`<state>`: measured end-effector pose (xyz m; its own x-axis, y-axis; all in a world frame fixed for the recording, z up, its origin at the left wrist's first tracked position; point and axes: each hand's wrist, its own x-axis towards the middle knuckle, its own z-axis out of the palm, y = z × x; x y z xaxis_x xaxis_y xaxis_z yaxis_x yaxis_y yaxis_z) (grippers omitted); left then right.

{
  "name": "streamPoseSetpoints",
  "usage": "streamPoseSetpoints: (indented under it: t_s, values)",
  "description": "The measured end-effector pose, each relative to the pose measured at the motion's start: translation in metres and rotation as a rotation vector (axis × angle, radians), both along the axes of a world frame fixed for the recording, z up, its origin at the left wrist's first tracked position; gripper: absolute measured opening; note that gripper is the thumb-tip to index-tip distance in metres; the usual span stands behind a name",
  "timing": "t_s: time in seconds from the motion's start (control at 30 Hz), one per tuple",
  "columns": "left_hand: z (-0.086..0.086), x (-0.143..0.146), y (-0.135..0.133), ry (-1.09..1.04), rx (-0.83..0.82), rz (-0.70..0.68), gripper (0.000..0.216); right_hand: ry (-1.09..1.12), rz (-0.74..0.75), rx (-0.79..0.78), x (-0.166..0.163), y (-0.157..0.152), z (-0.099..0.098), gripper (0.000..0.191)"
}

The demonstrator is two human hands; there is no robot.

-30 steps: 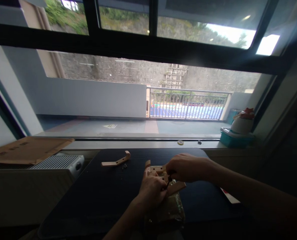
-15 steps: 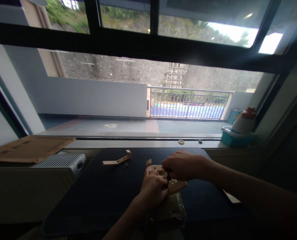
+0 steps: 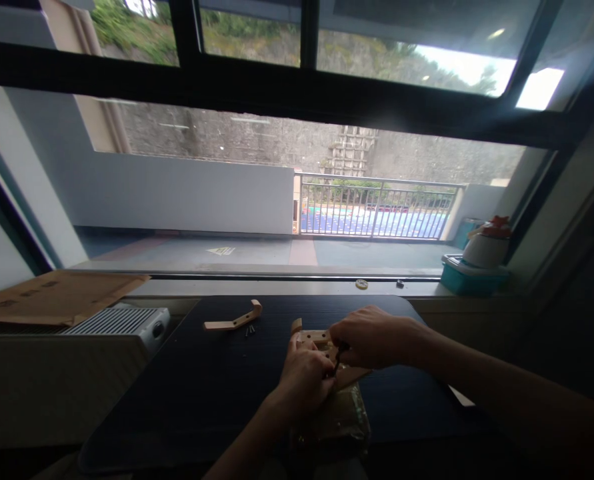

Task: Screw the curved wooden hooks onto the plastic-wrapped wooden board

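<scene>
My left hand [image 3: 304,377] is closed on a light wooden piece with dark screw holes [image 3: 313,336], pressing it down near the middle of the table. My right hand [image 3: 369,337] grips a thin dark tool that looks like a screwdriver [image 3: 337,360]; most of its handle is hidden in the fist. Its shaft points down at the wood beside my left fingertips, where the tip is hidden. Under the wood lies a clear-wrapped package [image 3: 344,417]. Farther left rests a curved wooden hook piece [image 3: 237,322], with several small screws [image 3: 250,331] beside it.
The dark table [image 3: 197,387] stands against a windowsill [image 3: 287,288] holding a tape roll [image 3: 361,284] and a teal box [image 3: 469,275]. At left, brown cardboard [image 3: 61,297] lies over a radiator [image 3: 121,323]. A pale flat piece [image 3: 461,395] lies right, under my forearm.
My right hand has shifted slightly to the right and turned, tilting the tool's upper end to the right. My left hand stays on the wooden piece.
</scene>
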<state>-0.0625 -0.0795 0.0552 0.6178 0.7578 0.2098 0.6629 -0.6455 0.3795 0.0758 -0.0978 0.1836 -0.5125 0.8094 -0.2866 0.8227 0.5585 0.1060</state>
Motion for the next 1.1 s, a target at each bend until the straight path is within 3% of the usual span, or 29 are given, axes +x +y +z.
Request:
streamPoseSetpoints:
  t_s: [0.1,0.2,0.33,0.43,0.6,0.73,0.93,1.1]
  values:
    - [0.000,0.000,0.000,-0.007,0.003,-0.007,0.021,-0.037,0.064,-0.025,-0.005,0.000,0.004,0.015]
    - [0.000,0.000,0.000,-0.009,-0.017,-0.002,0.020,-0.027,0.109,0.003,-0.006,0.003,-0.005,0.017]
    - [0.000,0.001,0.000,-0.015,-0.037,0.009,0.020,0.059,0.022,0.046,0.000,0.006,-0.018,0.019]
    - [0.000,0.001,0.000,-0.014,-0.042,0.005,0.019,0.076,-0.056,0.053,0.005,0.007,-0.018,0.021]
    - [-0.001,0.001,0.003,-0.031,-0.051,0.011,0.015,0.040,0.008,0.009,0.005,0.009,-0.006,0.021]
    - [-0.004,0.001,0.003,-0.058,-0.030,0.011,0.017,0.020,0.060,-0.002,0.007,0.009,-0.010,0.018]
    - [-0.003,0.002,0.001,-0.074,-0.034,0.059,0.016,0.150,0.018,0.065,0.014,0.008,-0.025,0.018]
    - [0.002,0.004,-0.003,-0.042,-0.025,0.106,0.019,0.148,-0.041,0.076,0.012,0.005,-0.024,0.019]
